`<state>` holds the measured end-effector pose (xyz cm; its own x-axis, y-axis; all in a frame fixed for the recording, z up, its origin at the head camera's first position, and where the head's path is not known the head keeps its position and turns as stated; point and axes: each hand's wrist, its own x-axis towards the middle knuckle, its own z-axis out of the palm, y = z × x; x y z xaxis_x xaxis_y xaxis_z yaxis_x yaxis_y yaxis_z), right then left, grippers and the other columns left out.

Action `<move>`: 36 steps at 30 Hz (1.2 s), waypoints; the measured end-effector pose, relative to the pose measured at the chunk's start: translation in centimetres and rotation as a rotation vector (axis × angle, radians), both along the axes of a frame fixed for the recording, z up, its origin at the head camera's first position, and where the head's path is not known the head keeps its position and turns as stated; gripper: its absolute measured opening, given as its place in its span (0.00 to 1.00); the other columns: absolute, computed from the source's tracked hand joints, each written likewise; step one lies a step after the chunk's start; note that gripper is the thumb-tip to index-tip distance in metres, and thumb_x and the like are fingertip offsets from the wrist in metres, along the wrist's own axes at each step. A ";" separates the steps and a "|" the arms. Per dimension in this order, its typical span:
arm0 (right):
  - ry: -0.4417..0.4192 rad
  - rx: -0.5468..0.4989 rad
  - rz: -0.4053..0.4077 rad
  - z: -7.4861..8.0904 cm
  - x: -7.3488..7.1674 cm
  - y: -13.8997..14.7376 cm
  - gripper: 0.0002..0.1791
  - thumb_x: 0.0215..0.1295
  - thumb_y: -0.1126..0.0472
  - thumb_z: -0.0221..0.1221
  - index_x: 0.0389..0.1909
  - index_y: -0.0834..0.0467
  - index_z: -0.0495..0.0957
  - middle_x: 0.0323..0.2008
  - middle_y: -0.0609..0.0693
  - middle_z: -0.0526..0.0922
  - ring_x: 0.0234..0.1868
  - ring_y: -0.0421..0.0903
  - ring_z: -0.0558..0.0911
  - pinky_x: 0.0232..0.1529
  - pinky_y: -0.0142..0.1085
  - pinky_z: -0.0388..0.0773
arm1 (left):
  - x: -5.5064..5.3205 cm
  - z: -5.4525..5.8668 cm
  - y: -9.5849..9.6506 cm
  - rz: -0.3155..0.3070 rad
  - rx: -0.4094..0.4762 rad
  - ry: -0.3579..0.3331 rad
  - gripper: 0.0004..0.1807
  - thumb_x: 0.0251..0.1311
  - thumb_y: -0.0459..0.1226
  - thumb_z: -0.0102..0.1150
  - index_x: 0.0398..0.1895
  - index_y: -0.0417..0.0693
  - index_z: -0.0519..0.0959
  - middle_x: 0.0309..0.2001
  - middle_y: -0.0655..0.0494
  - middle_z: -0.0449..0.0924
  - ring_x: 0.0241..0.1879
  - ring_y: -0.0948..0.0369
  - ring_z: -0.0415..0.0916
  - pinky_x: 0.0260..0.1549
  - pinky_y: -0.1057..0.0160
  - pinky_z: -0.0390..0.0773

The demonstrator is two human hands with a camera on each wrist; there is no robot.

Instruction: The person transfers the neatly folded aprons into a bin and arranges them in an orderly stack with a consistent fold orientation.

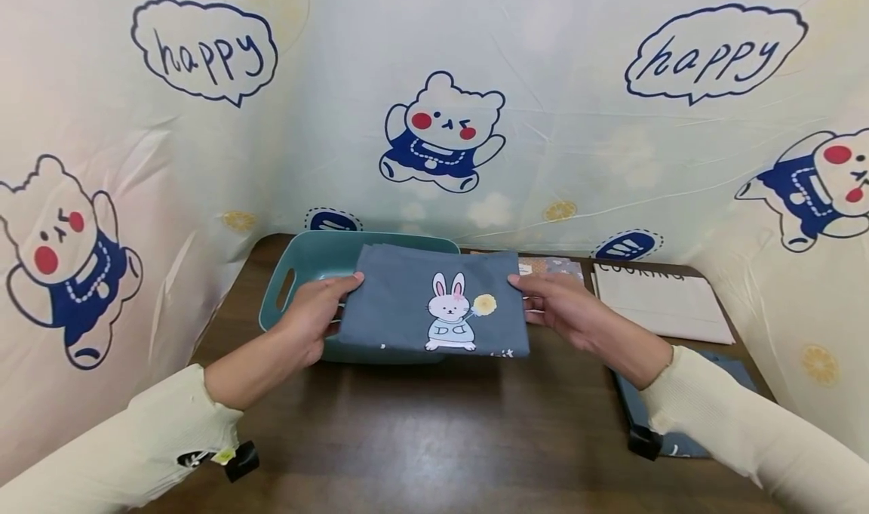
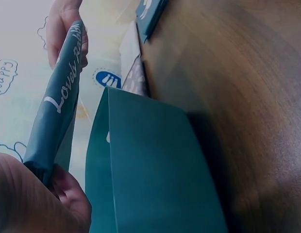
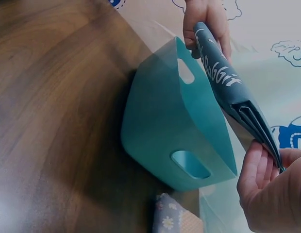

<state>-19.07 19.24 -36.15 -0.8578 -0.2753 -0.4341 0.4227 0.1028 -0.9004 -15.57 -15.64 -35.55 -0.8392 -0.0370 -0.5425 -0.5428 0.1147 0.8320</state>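
Observation:
A folded grey-blue cloth (image 1: 400, 303) with a white rabbit print is held level between both hands above a teal plastic bin (image 1: 339, 248). At its left edge my left hand (image 1: 314, 314) pinches it, thumb on top and fingers beneath. The right hand (image 1: 569, 310) grips the opposite edge the same way. White lettering runs along the cloth's front fold (image 2: 68, 77), seen in the left wrist view. Several folded layers show at its end in the right wrist view. The bin stands on the table, with oval handle holes in its sides; the cloth hides part of its opening.
Right of the bin lie folded patterned cloths (image 1: 560, 266) and a folded cream cloth (image 1: 658, 310) with dark lettering. Nearer, another dark blue folded cloth (image 1: 692, 442) lies partly under the right forearm. A printed curtain (image 1: 543, 106) surrounds the brown wooden table (image 1: 407, 438).

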 end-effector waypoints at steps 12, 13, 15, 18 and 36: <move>0.017 -0.003 -0.002 -0.5 -0.7 -1.7 0.18 0.76 0.56 0.57 0.54 0.68 0.77 0.32 0.44 0.86 0.35 0.40 0.83 0.42 0.32 0.85 | -0.4 0.5 -1.1 0.018 0.005 -0.001 0.32 0.78 0.53 0.47 0.77 0.48 0.65 0.62 0.52 0.66 0.59 0.54 0.64 0.52 0.59 0.67; 0.017 -0.009 -0.003 -0.5 -0.8 -1.8 0.18 0.77 0.57 0.56 0.53 0.68 0.76 0.32 0.44 0.86 0.35 0.40 0.83 0.42 0.32 0.85 | -0.5 0.5 -1.2 0.018 0.005 0.003 0.32 0.78 0.54 0.46 0.77 0.48 0.64 0.63 0.52 0.66 0.59 0.54 0.65 0.52 0.59 0.67; 0.021 -0.020 0.005 -0.5 -1.0 -2.1 0.17 0.77 0.57 0.56 0.53 0.67 0.76 0.33 0.44 0.86 0.35 0.40 0.84 0.42 0.32 0.85 | -0.7 0.4 -1.5 0.019 0.007 0.014 0.32 0.78 0.54 0.46 0.78 0.49 0.63 0.65 0.51 0.65 0.60 0.54 0.65 0.54 0.60 0.68; 0.021 -0.037 0.010 -0.4 -1.4 -2.7 0.17 0.77 0.57 0.56 0.54 0.68 0.77 0.33 0.44 0.87 0.35 0.40 0.84 0.42 0.32 0.85 | -0.8 0.3 -1.9 0.029 0.007 0.026 0.34 0.78 0.54 0.45 0.79 0.49 0.62 0.70 0.49 0.63 0.64 0.53 0.65 0.58 0.58 0.69; 0.003 -0.016 0.000 0.0 -2.4 -6.2 0.22 0.75 0.56 0.59 0.61 0.68 0.75 0.36 0.47 0.85 0.33 0.41 0.83 0.40 0.30 0.85 | -1.5 -0.3 -4.7 0.095 -0.074 0.043 0.36 0.75 0.58 0.46 0.75 0.44 0.67 0.66 0.52 0.66 0.58 0.58 0.68 0.55 0.60 0.73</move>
<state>-21.49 13.03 -36.18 -0.8592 -0.2820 -0.4269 0.4198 0.0887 -0.9033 -17.04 -20.38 -35.90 -0.8527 -0.1557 -0.4986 -0.5179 0.1269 0.8460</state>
